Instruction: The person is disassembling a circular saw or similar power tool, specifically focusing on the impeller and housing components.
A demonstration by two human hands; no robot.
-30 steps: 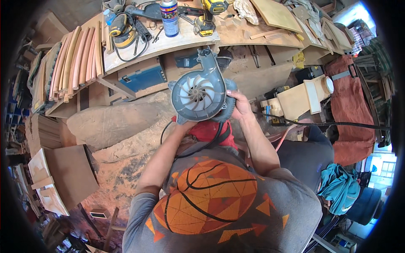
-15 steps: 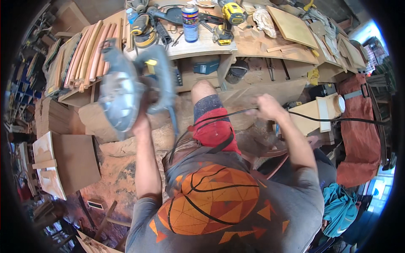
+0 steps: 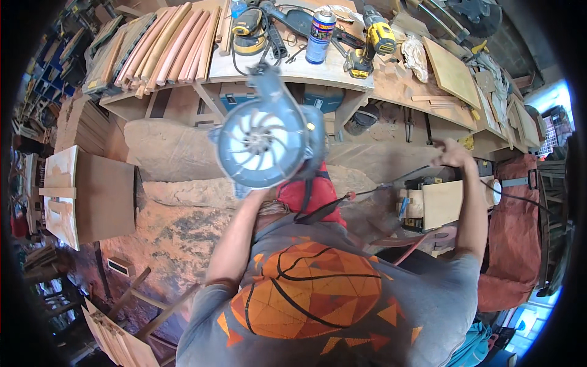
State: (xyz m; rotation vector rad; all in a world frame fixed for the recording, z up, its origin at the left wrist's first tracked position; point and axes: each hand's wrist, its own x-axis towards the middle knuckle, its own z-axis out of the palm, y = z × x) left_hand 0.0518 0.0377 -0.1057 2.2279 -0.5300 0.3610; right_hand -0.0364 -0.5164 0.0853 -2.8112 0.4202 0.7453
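A blue-grey handheld blower with a round finned air intake hangs in front of my body, its nozzle pointing toward the workbench. My left hand grips it from behind; the blower's body covers most of the fingers. At the right, my right hand is raised with its fingers spread and nothing visible between them. A black power cable runs just below that hand and passes by the wrist toward the right.
Ahead stands a workbench carrying a sander, a spray can, a yellow drill and rounded wooden rods. A dark bucket is beneath. Sawdust covers the floor; a board box stands left.
The blower has swung rightward in my left hand, and its intake now faces up at me. My right hand has risen to the right, its fingers spreading off the cable.
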